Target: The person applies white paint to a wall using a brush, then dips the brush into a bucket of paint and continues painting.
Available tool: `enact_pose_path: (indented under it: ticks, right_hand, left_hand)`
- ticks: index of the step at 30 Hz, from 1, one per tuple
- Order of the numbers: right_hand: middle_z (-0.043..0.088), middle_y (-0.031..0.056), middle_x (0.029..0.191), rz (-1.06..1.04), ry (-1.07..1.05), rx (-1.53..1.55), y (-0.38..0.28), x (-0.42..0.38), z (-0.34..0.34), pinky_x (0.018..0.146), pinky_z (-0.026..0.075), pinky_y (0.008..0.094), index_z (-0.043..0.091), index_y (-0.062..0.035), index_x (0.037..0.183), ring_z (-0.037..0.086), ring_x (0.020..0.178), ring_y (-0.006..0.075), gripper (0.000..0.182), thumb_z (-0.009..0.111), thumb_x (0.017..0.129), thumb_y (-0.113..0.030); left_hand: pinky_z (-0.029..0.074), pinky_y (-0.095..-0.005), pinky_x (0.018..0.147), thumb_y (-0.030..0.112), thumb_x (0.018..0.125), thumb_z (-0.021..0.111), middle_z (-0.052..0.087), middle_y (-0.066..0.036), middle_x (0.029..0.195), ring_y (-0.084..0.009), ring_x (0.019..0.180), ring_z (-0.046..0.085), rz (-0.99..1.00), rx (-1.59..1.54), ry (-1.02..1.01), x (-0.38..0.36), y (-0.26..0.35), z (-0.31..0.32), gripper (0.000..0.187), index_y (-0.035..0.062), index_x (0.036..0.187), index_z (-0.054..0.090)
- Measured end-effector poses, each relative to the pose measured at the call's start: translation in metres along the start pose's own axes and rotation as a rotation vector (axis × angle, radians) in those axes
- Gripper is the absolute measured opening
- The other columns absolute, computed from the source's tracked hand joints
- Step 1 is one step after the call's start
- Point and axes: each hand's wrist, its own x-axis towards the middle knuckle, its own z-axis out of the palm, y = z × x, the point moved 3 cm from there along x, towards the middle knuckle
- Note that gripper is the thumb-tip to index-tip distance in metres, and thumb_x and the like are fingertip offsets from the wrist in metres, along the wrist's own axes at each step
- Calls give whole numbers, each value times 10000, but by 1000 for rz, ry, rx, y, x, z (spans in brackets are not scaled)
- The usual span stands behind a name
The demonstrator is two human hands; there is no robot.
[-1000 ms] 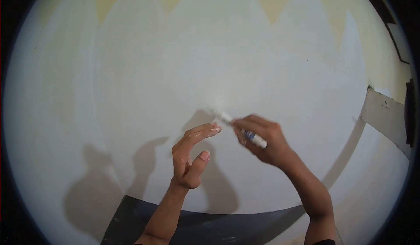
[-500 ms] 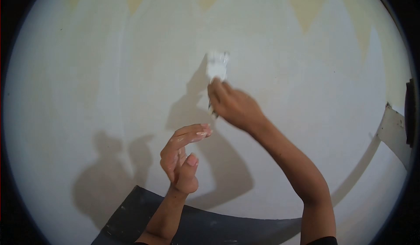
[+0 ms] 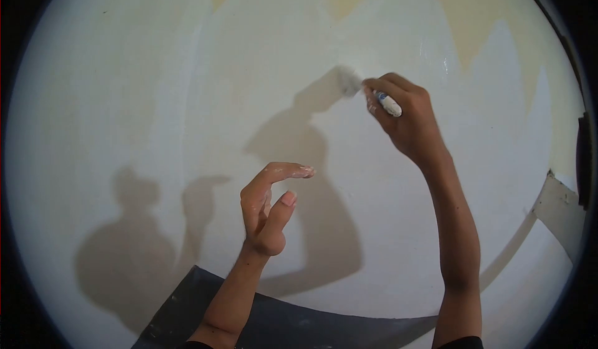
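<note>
My right hand [image 3: 403,115] is closed around the handle of a paintbrush [image 3: 352,84], whose blurred bristle end points left at the wall. The white-smeared end of the handle sticks out below my fingers. In front of the wall [image 3: 274,56], my left hand [image 3: 268,202] is raised with fingers bent and the thumb apart. Nothing lies between its fingers, and white paint marks the fingertips. Whitish paint covers most of the wall, with yellow pointed patches [image 3: 470,28] along the top.
A dark grey band [image 3: 299,321] crosses the lower wall. At the right is a beige panel [image 3: 556,191] beside a dark vertical object [image 3: 583,162]. Shadows of my arms and head fall across the wall at left and middle.
My right hand has moved right and slightly up with the paintbrush, which has turned from upright to pointing left. My left hand has shifted slightly right and up, keeping its bent shape.
</note>
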Motion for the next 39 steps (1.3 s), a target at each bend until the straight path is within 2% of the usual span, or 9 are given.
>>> enact_pose_path:
  ticks: [4,5,6,8,12,22,30,32,39]
  right_hand:
    - [637,175,987,-214,6,-369,-3,-4,24,737,523,481,568,-35,1146,651,842,393,220,537,949,-129]
    - [629,177,975,296,-180,-27,-10,-18,37,765,521,499,512,-37,1203,653,857,416,271,495,968,-170]
    - [621,223,969,305,-341,-118,-16,-26,57,699,538,498,469,60,1210,662,834,416,346,520,952,-165]
    - [578,307,983,-463,-321,-511,-29,-61,100,486,556,365,538,191,1066,691,742,299,376,582,903,-146]
    - [618,179,1058,-297,-512,-107,-67,-65,108,627,584,361,631,46,996,669,865,267,203,660,821,-55]
    - [640,176,942,-40,-60,-30,-14,46,61,732,517,435,664,-11,1020,639,821,386,208,665,813,9]
    - [596,272,887,-744,-200,-495,-69,-52,179,465,548,335,587,165,976,687,773,258,327,623,865,-140]
    - [616,245,881,-434,-454,-189,-87,-47,180,547,559,376,623,106,944,675,790,298,242,655,845,-113]
    - [661,197,824,-28,-241,431,-62,33,186,703,513,405,677,25,916,638,758,363,132,696,812,-53]
  left_hand:
    - [475,-428,919,145,836,467,662,-221,1039,-294,987,631,5,-5,0,7,-3,-4,374,-88,1092,608]
    - [481,-414,919,126,815,479,668,-219,1027,-289,979,638,5,-29,23,8,-2,-7,362,-87,1073,617]
    - [486,-401,919,107,794,491,674,-217,1015,-285,972,644,3,-54,48,7,0,-9,350,-85,1053,627]
    - [488,-397,906,106,794,490,672,-217,1001,-283,956,642,33,-46,65,8,5,-14,339,-84,1040,624]
    - [484,-414,864,151,838,470,655,-220,989,-284,933,624,109,4,62,8,6,-28,339,-82,1048,600]
    - [503,-375,855,70,774,491,673,-219,952,-266,893,650,13,-95,129,3,-12,-62,306,-83,992,641]
    - [500,-363,835,79,795,497,661,-209,934,-246,869,630,47,-51,170,-5,-13,-86,280,-79,983,631]
    - [498,-360,830,81,800,496,657,-204,930,-243,863,624,57,-34,189,-9,-15,-97,272,-79,980,624]
    - [494,-363,803,96,831,493,649,-196,925,-229,845,604,101,-52,303,-9,-14,-118,259,-75,982,616]
